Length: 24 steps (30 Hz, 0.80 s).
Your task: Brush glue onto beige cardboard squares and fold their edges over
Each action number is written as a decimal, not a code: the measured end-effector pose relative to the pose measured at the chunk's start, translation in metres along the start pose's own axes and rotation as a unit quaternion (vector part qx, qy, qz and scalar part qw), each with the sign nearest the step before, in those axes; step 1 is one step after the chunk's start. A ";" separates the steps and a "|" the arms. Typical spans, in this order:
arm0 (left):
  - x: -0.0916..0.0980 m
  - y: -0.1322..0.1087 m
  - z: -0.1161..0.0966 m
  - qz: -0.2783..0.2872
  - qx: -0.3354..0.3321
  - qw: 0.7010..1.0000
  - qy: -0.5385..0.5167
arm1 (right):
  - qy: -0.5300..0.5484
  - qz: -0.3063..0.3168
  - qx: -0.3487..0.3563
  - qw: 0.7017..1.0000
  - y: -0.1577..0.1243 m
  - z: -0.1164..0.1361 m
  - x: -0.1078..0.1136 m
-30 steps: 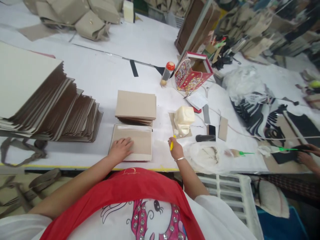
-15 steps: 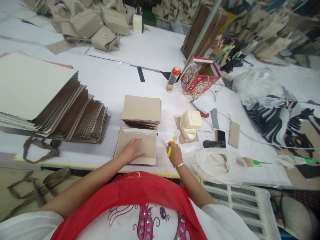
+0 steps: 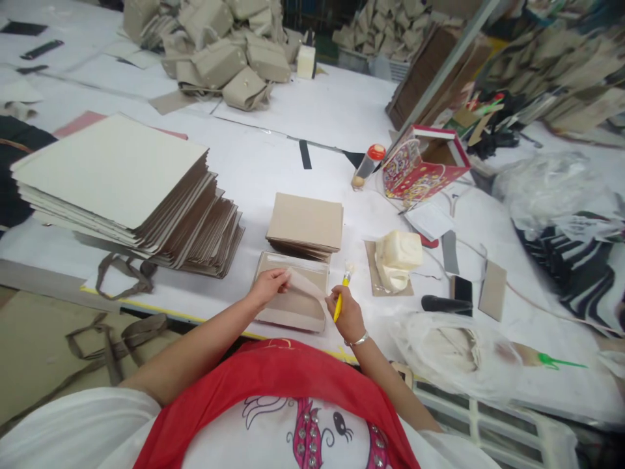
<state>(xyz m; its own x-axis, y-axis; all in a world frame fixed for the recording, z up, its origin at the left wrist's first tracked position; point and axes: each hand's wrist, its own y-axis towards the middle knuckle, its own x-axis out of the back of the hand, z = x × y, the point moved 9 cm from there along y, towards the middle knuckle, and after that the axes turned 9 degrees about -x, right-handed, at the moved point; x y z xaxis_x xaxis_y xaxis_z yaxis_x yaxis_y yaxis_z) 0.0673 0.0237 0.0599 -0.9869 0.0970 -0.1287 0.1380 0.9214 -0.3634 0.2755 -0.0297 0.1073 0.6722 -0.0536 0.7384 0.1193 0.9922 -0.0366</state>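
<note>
Pale strip [image 3: 306,285] lower centre, stretched above tan panel [image 3: 289,307] at table edge. Left hand [image 3: 267,287] pinches one end; right hand [image 3: 346,314] closed on other end plus yellow brush [image 3: 342,294]. Red box [image 3: 422,167] upper right: print too small to read.

A pale, translucent strip [image 3: 306,285] is lifted between the left hand [image 3: 267,286] and the right hand [image 3: 346,314], slanting from 10 o'clock down to 4 o'clock just above a beige panel [image 3: 293,311]. The panel lies flat, its long side running 9 to 3 o'clock. A yellow-handled brush [image 3: 342,298], gripped in the right hand, tilts its pale bristles toward 1 o'clock.
</note>
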 end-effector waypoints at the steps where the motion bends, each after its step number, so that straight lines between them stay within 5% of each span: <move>1: 0.010 0.000 0.004 -0.018 0.011 1.000 -0.020 | 0.000 -0.009 -0.010 1.000 0.003 -0.002 -0.001; 4: 0.037 0.002 0.011 -0.063 0.010 0.998 -0.002 | -0.013 -0.040 -0.032 0.999 0.016 -0.005 -0.005; 8: 0.061 0.013 0.002 -0.087 -0.036 0.983 0.157 | -0.012 -0.082 -0.044 0.996 0.039 -0.003 -0.015; 14: 0.078 0.034 -0.031 -0.121 -0.117 0.908 0.384 | -0.015 -0.124 0.018 0.992 0.068 0.004 -0.031; 24: 0.093 0.055 -0.010 -0.132 -0.043 0.909 0.393 | -0.015 -0.151 0.038 0.988 0.076 0.000 -0.041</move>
<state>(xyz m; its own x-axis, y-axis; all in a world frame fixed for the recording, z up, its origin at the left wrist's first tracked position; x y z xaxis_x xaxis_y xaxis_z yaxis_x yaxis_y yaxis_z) -0.0178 0.0877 0.0374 -0.7440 0.0757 0.6638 -0.0864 0.9743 -0.2079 0.2565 0.0478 0.0743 0.5930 -0.3459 0.7271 0.2549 0.9372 0.2380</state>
